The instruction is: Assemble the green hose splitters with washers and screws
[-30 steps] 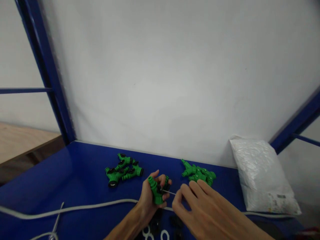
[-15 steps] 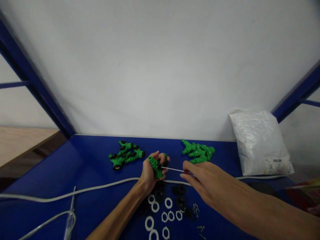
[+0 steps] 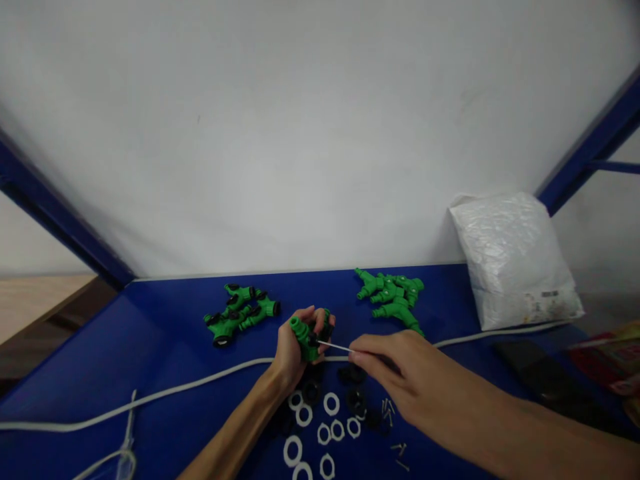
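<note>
My left hand is closed around a green plastic hose connector, held just above the blue table. My right hand pinches a thin screwdriver whose metal shaft points left, its tip at a black part on the connector. Its handle is hidden under my fingers. Below the hands lie several white rings, several black round parts and a few small screws.
One pile of green connectors with black parts lies at the back left, a second all-green pile at the back right. A white plastic bag leans on the wall. A white cable crosses the table. Blue frame posts rise at both sides.
The view has tipped down, so more rings and screws show. My right hand has moved closer along the screwdriver toward the connector. My left hand keeps its hold.
</note>
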`<state>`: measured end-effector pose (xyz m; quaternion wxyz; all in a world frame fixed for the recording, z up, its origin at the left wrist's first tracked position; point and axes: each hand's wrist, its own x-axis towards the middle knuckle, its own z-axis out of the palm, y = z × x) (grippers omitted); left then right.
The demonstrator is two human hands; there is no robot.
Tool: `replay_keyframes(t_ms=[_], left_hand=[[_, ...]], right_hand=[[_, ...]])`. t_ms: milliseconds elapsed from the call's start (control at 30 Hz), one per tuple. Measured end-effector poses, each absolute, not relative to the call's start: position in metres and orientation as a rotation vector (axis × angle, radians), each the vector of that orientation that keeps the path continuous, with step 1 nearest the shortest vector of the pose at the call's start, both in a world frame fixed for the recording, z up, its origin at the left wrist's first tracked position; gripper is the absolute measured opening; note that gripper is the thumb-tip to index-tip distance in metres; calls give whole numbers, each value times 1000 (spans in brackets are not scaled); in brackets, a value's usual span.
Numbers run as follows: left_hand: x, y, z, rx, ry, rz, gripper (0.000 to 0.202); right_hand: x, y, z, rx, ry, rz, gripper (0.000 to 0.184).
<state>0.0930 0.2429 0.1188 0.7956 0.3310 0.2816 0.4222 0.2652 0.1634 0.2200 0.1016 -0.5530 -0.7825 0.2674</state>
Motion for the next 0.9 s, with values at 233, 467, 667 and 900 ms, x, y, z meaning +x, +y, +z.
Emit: replay_keyframes(t_ms=[233,467,667,900], left_hand=[[90,244,124,690,590,918,36],[89,248,114,613,498,897,36],[89,247,114,601,507,908,34],[88,244,120,637,559,924,34]], right_hand=[[265,163,218,-1605,-2296,552,13],[267,156,215,-813,-2863,-728,31],[264,162,211,-1009,-2818,-403,41],[250,176,234,-1733,-1771,1364,29]])
